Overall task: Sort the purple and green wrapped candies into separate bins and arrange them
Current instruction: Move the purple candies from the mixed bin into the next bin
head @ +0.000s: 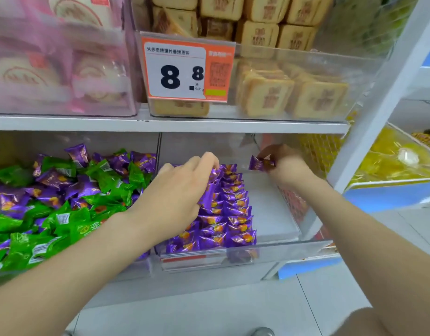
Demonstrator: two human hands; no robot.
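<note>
neatly rowed purple candies (229, 209), glossy wrappers with orange print.

**One price tag can be read; all other print is blurred.**

The price tag (187, 69) sits in the upper middle of the frame, on the front of a clear bin (349, 76). It shows a large black "8" with a smaller "8" just beside it, and "元" and "500g" under the smaller one. A line of black Chinese characters runs along its top, too soft to read with certainty. Its orange right part carries pale characters and a square code, both blurred. The biscuit packs (320, 100) in that bin bear red stamped characters that cannot be read. The green candies (63, 221) at lower left show white barcode patches, and the purple candies (233, 214) at lower middle show small print. None of it is legible.
</note>
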